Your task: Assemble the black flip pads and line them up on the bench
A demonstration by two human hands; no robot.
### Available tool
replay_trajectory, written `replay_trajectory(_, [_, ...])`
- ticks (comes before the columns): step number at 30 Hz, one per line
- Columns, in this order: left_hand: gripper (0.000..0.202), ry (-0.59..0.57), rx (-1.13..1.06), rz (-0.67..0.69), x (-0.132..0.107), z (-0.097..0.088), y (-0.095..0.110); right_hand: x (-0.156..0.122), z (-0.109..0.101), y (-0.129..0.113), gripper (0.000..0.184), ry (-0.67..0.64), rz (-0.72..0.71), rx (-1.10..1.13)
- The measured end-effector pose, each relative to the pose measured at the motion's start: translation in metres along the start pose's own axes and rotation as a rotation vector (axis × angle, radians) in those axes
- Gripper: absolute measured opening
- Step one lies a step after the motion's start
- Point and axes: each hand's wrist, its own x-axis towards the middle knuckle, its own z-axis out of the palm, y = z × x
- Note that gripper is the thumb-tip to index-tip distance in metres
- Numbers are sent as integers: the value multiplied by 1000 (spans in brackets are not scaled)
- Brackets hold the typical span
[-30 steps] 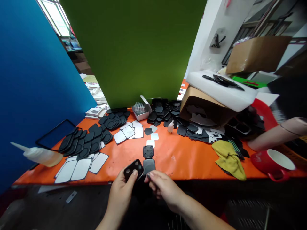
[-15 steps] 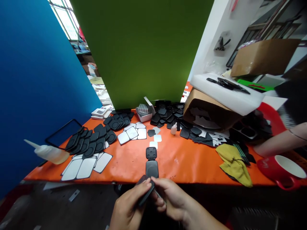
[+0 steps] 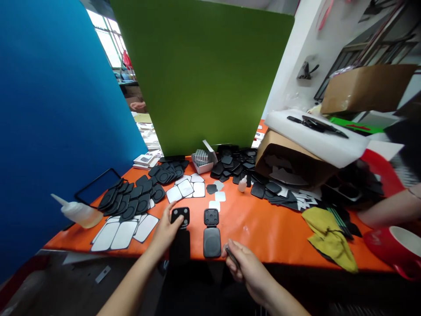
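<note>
My left hand (image 3: 167,229) pinches the upper square of a black hinged piece (image 3: 180,246), its thumb on top. Several round silvery discs show at that square's corners. The lower flap reaches over the table's front edge. Beside it on the orange table lies a second black hinged piece (image 3: 212,242), unfolded flat, with round recesses in its small square. My right hand (image 3: 241,263) is closed around a slim greyish object (image 3: 232,256), mostly hidden by the fingers, just right of the second piece.
Black pads (image 3: 131,197) and white rounded sheets (image 3: 121,235) lie at left, near a squeeze bottle (image 3: 82,214). A box of small silvery cylinders (image 3: 201,160), a small dropper bottle (image 3: 242,184) and black parts (image 3: 232,164) stand behind. At right are a yellow cloth (image 3: 329,237), a red mug (image 3: 384,250) and another person's arm (image 3: 388,206).
My hands have moved apart. The left has brought its black hinged piece to the table's left, unfolded; the right has drawn rightward with the slim object. The view has shifted slightly.
</note>
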Motion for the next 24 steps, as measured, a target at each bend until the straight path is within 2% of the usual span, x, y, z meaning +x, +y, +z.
replay_trajectory(3, [48,-58,158,46,30,2,-8,-3,-25,5,39,158,-155,-337])
replay_trajectory(6, [42,-66,320,123,35,6,-10,-4,-42,8,36,254,-264,-564])
replay_trajectory(9, [37,-88,440,220,19,16,-8,-1,-51,7,38,327,-261,-722])
replay_trajectory(12, [35,-176,505,303,-7,31,-1,10,-54,3,35,399,-330,-926])
replay_trajectory(15, [34,-234,546,344,-29,46,5,23,-55,-2,29,428,-405,-1211])
replay_trajectory(18, [35,-267,565,372,-40,57,5,32,-52,-1,25,464,-456,-1425])
replay_trajectory(22, [35,-272,607,448,-42,66,-4,33,-52,6,18,520,-559,-1461])
replay_trajectory(24, [36,-240,609,494,-36,69,-13,30,-60,-2,21,548,-652,-1417])
